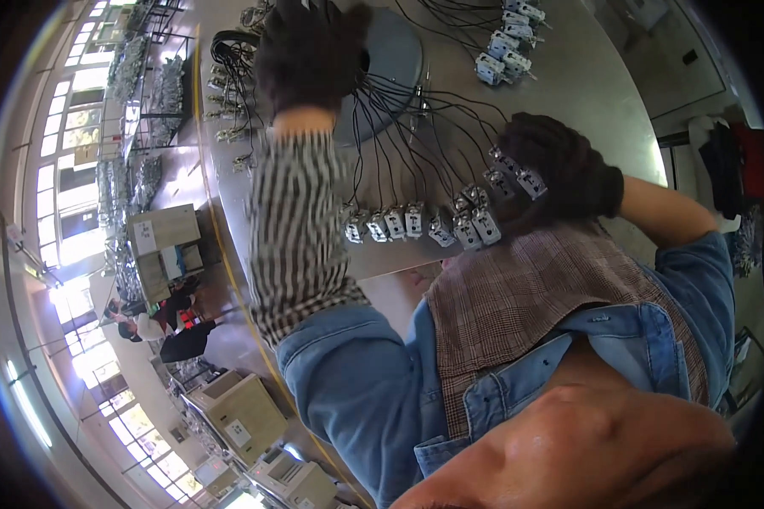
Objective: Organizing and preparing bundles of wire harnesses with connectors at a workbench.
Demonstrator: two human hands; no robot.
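Apparently mid-arranging, the dark-gloved right hand (560, 165) is touching silver metal blocks (413, 219) on black cables (368, 85) by the near edge of the grey metal tabletop (603, 76), the next move likely calling for even spacing; the dark-gloved left hand (310, 55), apart, is overlapping a round grey disc (399, 38), both grips unclear.

Dark gloves (310, 59), striped oversleeve (297, 229), blue denim shirt (361, 382), brown plaid garment (518, 297) (an apron, perhaps).

Silvery blocks (394, 224), rowed; black cables (373, 85)
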